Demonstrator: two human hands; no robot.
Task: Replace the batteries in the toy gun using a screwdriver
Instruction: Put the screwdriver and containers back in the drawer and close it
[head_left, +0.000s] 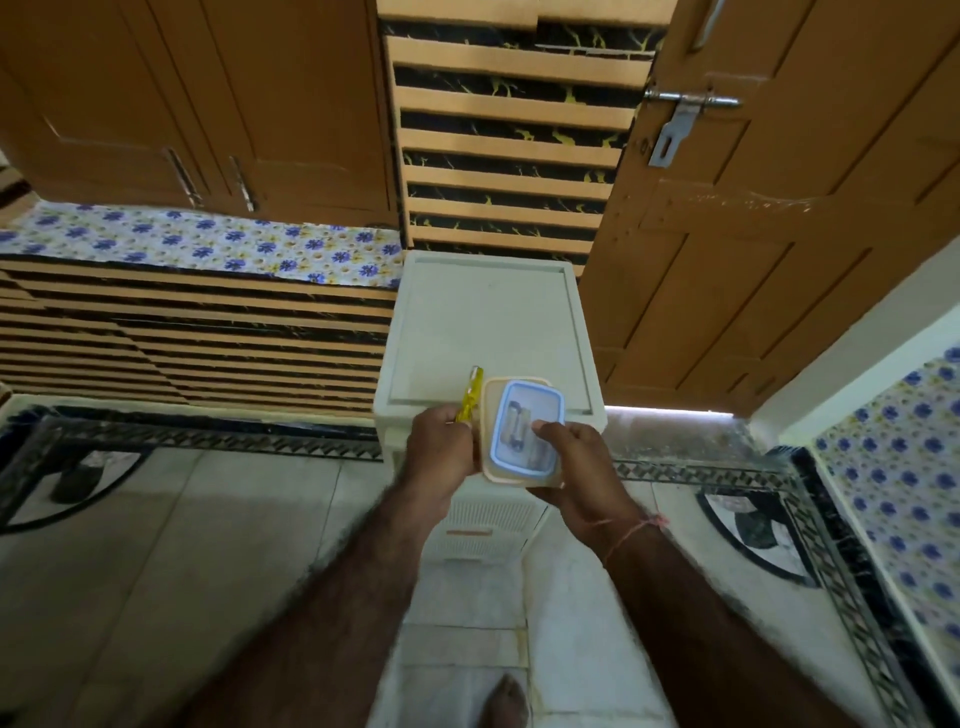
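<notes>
- The left hand (441, 447) is clenched around a yellow screwdriver (470, 395), whose free end sticks up and away from the fist.
- The right hand (576, 462) grasps a small blue-lidded box (524, 431), thumb on the lid; batteries (514, 423) show through it.
- Both hands are held close together over the near edge of a pale plastic cabinet (483, 322).
- No toy gun is visible.

home | wooden door (753, 218), cupboards (208, 104), tiled floor (156, 545)
</notes>
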